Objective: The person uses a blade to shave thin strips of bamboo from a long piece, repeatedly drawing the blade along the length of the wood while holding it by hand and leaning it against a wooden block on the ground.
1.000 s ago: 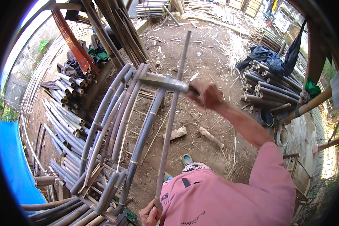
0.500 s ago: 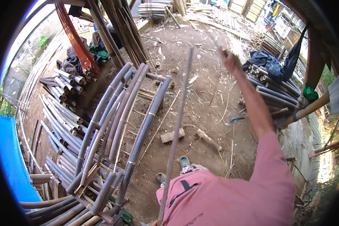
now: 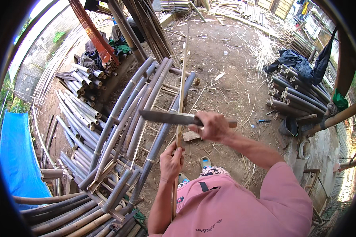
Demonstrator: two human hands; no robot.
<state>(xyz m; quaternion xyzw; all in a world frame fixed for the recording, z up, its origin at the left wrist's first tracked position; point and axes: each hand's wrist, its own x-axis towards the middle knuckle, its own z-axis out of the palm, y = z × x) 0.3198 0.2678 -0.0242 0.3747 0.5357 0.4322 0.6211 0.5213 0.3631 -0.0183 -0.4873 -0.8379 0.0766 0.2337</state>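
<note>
Currently, right hand (image 3: pixel 212 126): fingers wrapped round handle of big knife (image 3: pixel 166 117), butt of handle poking out on the right.
Left hand (image 3: pixel 171 162): closed on long thin strip (image 3: pixel 181 96), thumb and fingers pinching it just below knife.
Strip: stands lengthwise in front of person, pale face showing; top end out over ground (image 3: pixel 229 85), lower part runs down beside shirt (image 3: pixel 241 201).
Knife: blade points left, crosses strip just beyond left hand; cannot tell if edge touches.
Hands: near each other, apart, right one farther out.
Bamboo rack (image 3: pixel 161 136): left of strip, dark poles, slanted.
Wood block (image 3: pixel 192 136): on ground, partly hidden by right hand.
Sandal (image 3: pixel 205 161): on foot, just beyond shirt hem.
Left pole pile (image 3: pixel 81 138): beside rack, many cut ends showing.
Blue sheet (image 3: pixel 17 154): far left.
Orange cloth (image 3: pixel 93 33): hanging, upper left.
Right pole pile (image 3: pixel 298 94): well apart from hands, dark cloth (image 3: pixel 294 65) on top.
Bucket (image 3: pixel 289 126): dark, just below right pole pile.
Shirt: pink, dark lettering.
</note>
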